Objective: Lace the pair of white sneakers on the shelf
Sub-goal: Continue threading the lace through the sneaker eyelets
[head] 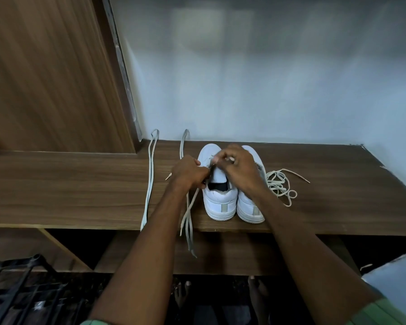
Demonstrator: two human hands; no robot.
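Two white sneakers stand side by side on the brown wooden shelf (80, 184), heels toward me: the left sneaker (218, 202) and the right sneaker (249, 207). My left hand (188, 172) grips a cream lace (188, 214) at the left sneaker's eyelets; that lace trails down over the shelf's front edge. My right hand (239, 167) pinches a lace tip above the left sneaker's tongue and hides much of the right sneaker's top.
A folded grey lace (149, 179) lies straight on the shelf left of the shoes. A tangled cream lace (280, 184) sits right of them. A wooden panel (45, 73) rises at the left, a pale wall (267, 78) behind. A black rack (21, 285) stands low left.
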